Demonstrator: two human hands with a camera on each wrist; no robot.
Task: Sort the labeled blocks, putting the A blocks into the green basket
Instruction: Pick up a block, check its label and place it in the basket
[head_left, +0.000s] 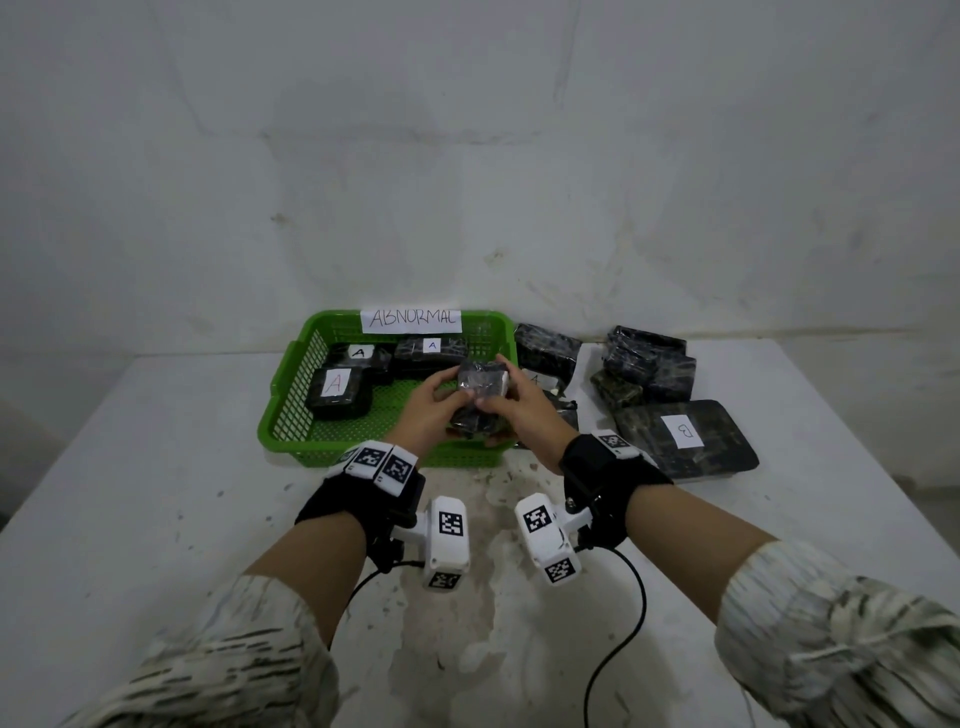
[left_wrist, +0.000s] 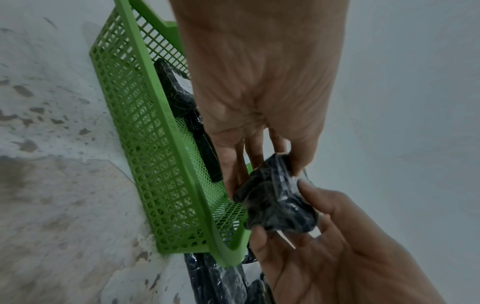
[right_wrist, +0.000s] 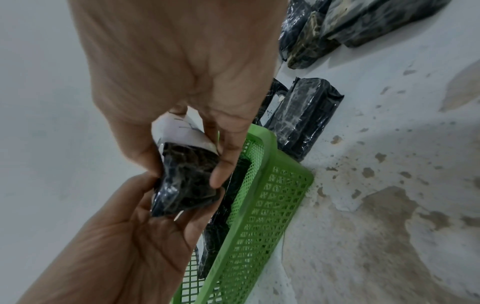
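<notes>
A green basket (head_left: 270, 415) tagged "ABNORMAL" holds three dark wrapped blocks labelled A: a red-lettered one (head_left: 336, 392), one at the back left (head_left: 358, 353) and one at the back (head_left: 431, 348). Both hands hold a small dark wrapped block (head_left: 480, 382) above the basket's right front part. My left hand (head_left: 434, 402) grips its left side and my right hand (head_left: 511, 402) its right side. In the right wrist view the block (right_wrist: 187, 179) carries a white label (right_wrist: 182, 129) under my right fingers; its letter is not readable. The left wrist view shows the block (left_wrist: 275, 197) pinched beside the basket wall (left_wrist: 155, 144).
Several dark wrapped blocks lie on the white table right of the basket. One flat block (head_left: 685, 436) bears a B label; another (right_wrist: 298, 117) against the basket's right wall (right_wrist: 267, 205) shows an A. The stained table front (head_left: 467, 649) is bare. A wall stands behind.
</notes>
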